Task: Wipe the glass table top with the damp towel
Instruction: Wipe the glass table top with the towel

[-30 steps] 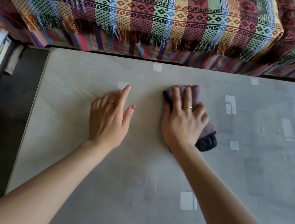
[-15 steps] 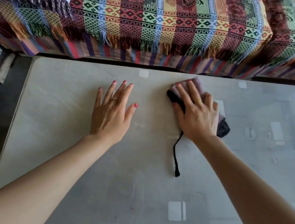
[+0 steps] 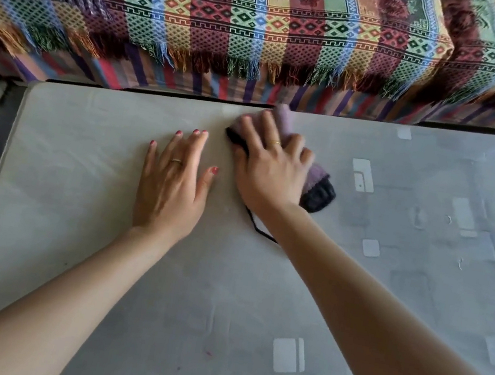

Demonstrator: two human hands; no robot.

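Head view looks down on a grey glass desk [image 3: 75, 191] with pale rectangles showing through its surface. Left hand [image 3: 172, 181] lies flat and open on the glass, palm down, fingers spread toward the far edge, a ring on one finger. Right hand [image 3: 270, 171] sits just to its right, pressed palm down on a purple and black towel [image 3: 318, 186], fingers laid over it rather than curled around it; these fingers are blurred. That towel lies on the desk close to the far edge, sticking out past the fingertips and to the right of the palm, and a thin black cord [image 3: 257, 226] trails from it under the wrist. Beyond the far edge stands a sofa draped in a striped, fringed blanket [image 3: 266, 27].
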